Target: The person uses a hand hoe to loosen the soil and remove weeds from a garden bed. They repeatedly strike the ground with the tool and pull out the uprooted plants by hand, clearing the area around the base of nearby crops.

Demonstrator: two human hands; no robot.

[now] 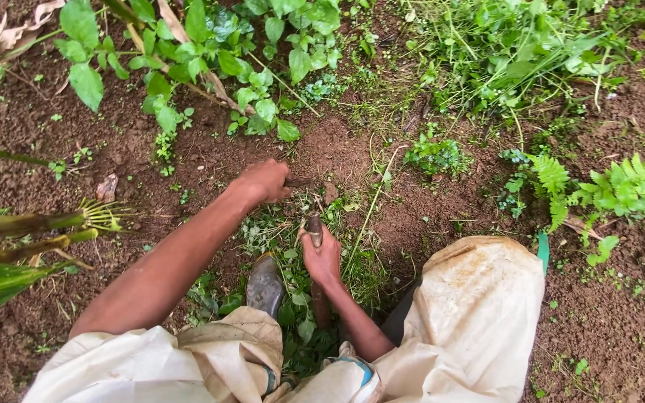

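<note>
Seen from above, a person crouches over bare soil and weeds. Both hands grip a wooden tool handle whose long axis runs from the body forward and down to the ground. The right hand is closed around the near part; the left hand is closed farther out, at the soil. A boot rests beside the handle.

No packages, labels, signs or screens are present in the head view. The view contains only bare soil, green plants and the person's limbs and clothing.
</note>
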